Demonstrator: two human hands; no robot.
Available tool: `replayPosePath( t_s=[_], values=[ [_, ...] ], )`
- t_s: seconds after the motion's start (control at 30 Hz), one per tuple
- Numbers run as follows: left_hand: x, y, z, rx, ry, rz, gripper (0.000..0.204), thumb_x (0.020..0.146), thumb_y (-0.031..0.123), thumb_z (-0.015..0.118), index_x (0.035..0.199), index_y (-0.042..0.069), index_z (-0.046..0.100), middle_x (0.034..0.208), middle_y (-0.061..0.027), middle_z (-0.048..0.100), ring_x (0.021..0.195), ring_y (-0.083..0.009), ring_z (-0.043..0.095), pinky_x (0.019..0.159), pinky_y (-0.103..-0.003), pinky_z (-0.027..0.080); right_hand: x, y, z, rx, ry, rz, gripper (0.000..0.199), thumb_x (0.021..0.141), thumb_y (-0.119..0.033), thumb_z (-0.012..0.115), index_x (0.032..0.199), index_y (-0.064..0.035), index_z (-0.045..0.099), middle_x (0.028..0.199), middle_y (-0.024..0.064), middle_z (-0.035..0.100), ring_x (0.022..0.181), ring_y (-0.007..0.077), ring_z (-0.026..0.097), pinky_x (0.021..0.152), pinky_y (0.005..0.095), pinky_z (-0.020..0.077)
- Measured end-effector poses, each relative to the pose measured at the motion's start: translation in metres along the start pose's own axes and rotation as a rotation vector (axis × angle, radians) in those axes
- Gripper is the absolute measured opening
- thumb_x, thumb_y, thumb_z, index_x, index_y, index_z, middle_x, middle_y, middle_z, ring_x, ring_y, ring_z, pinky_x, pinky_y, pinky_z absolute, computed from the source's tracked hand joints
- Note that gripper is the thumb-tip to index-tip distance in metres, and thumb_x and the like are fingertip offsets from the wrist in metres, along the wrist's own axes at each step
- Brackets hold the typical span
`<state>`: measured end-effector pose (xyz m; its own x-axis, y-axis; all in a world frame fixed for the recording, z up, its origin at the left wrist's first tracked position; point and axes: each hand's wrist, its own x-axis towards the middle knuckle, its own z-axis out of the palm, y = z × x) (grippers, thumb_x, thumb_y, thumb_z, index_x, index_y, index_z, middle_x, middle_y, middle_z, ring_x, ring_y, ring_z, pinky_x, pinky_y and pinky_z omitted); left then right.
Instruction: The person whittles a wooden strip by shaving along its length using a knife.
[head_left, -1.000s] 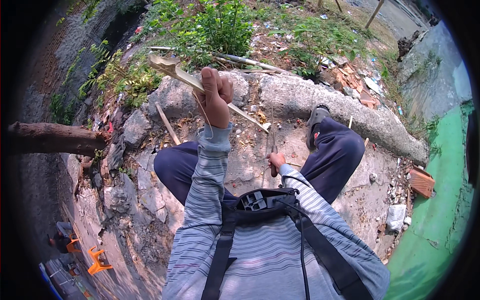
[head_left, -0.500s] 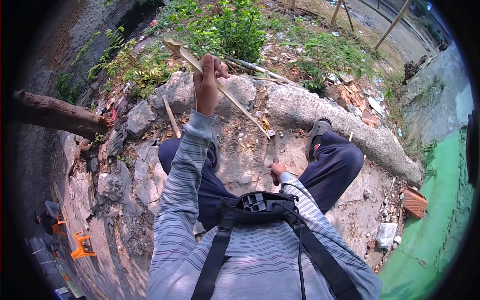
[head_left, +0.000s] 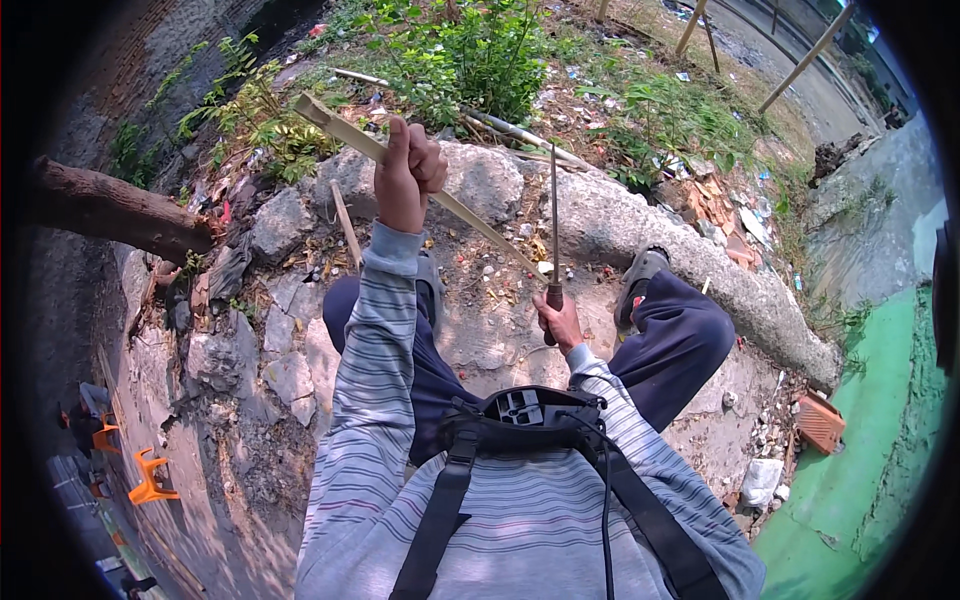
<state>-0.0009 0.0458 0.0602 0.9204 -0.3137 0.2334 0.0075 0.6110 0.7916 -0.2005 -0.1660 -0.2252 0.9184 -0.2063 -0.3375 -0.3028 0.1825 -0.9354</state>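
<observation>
Far left, a brown log (head_left: pixel 105 208) lies across the broken stone ledge (head_left: pixel 250 370), well apart from the work. The left hand (head_left: pixel 405 175) is raised with its fingers wrapped tight round a pale split bamboo strip (head_left: pixel 460 208), which slants from upper left down to the lap. The right hand (head_left: pixel 558 322) is closed round the handle of a knife (head_left: pixel 553 225), blade upright and its base touching the strip's lower end. As I judge it, the blade could slip off the narrow strip toward the left forearm or the knees, since both sit close beneath the cut. A loose stick (head_left: pixel 346 225) leans on the rocks behind. Right of the legs run a concrete kerb (head_left: pixel 700 270) and a green painted surface (head_left: pixel 860 450).
</observation>
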Motion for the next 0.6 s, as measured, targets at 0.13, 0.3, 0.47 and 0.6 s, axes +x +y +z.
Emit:
replayPosePath(
  t_s=[0.13, 0.3, 0.47, 0.6],
  values=[
    [-0.026, -0.003, 0.012, 0.041, 0.009, 0.056, 0.055, 0.105, 0.051, 0.039, 0.064, 0.017, 0.027, 0.054, 0.0066, 0.018, 0.044, -0.0065, 0.012, 0.042, -0.029, 0.011, -0.009, -0.02, 0.026, -0.177, -0.012, -0.073, 0.032, 0.085, -0.029, 0.075, 0.076, -0.0048, 0.057, 0.062, -0.0002, 0.055, 0.053, 0.0095, 0.049, 0.05, 0.0299, 0.0406],
    [-0.078, -0.012, 0.033, 0.099, 0.023, 0.202, 0.055, 0.106, 0.049, 0.035, 0.064, 0.016, 0.024, 0.053, 0.0058, 0.014, 0.044, -0.0071, 0.009, 0.042, -0.03, 0.009, -0.026, -0.025, 0.043, -0.293, -0.096, -0.199, 0.036, 0.08, -0.03, 0.076, 0.07, -0.0015, 0.056, 0.059, 0.0029, 0.054, 0.056, 0.0129, 0.048, 0.055, 0.0356, 0.0421],
    [-0.089, -0.023, 0.052, 0.131, 0.113, 0.267, 0.056, 0.107, 0.049, 0.035, 0.064, 0.015, 0.024, 0.053, 0.0055, 0.014, 0.045, -0.0072, 0.009, 0.042, -0.03, 0.009, -0.019, 0.003, 0.037, -0.27, -0.157, -0.167, 0.033, 0.076, -0.025, 0.073, 0.07, 0.0026, 0.056, 0.059, 0.0093, 0.055, 0.057, 0.0159, 0.051, 0.057, 0.0374, 0.0442],
    [-0.093, -0.024, 0.056, 0.139, 0.249, 0.28, 0.055, 0.106, 0.049, 0.036, 0.064, 0.015, 0.023, 0.053, 0.0057, 0.014, 0.044, -0.0073, 0.008, 0.042, -0.03, 0.009, -0.03, -0.01, 0.042, -0.273, -0.109, -0.212, 0.03, 0.074, -0.023, 0.071, 0.072, 0.003, 0.057, 0.06, 0.0129, 0.056, 0.056, 0.0189, 0.054, 0.058, 0.0381, 0.0452]
  ],
)
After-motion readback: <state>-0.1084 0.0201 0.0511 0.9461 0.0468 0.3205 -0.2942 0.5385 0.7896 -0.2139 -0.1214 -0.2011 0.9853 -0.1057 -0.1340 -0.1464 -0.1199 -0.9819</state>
